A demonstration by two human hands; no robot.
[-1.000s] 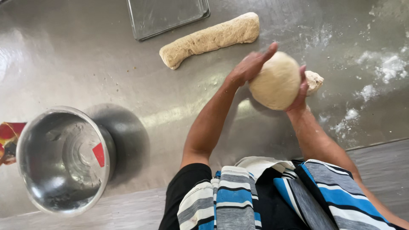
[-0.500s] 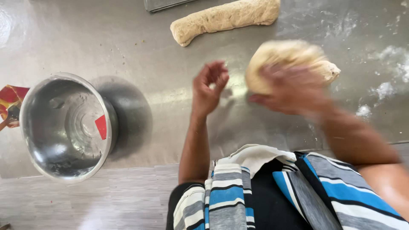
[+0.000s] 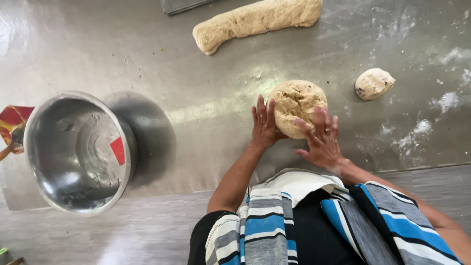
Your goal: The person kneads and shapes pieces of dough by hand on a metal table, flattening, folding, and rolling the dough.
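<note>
A round lump of brown dough (image 3: 297, 104) rests on the steel table (image 3: 206, 73). My left hand (image 3: 264, 123) presses flat against its left side with fingers straight. My right hand (image 3: 321, 138) lies on its near right edge, fingers spread over the dough. Both hands cup the lump between them. A long dough log (image 3: 257, 20) lies at the far edge of the table. A small dough ball (image 3: 374, 84) sits apart to the right of the lump.
A large empty steel bowl (image 3: 78, 152) stands at the left, with a red scraper inside. A metal tray corner (image 3: 179, 5) shows at the top. Flour dust (image 3: 444, 100) marks the table's right side. A red and yellow cloth (image 3: 12, 125) lies at the far left.
The dough lump was held up in both hands, then came down onto the table. Both hands now press it from the sides. The small ball is uncovered.
</note>
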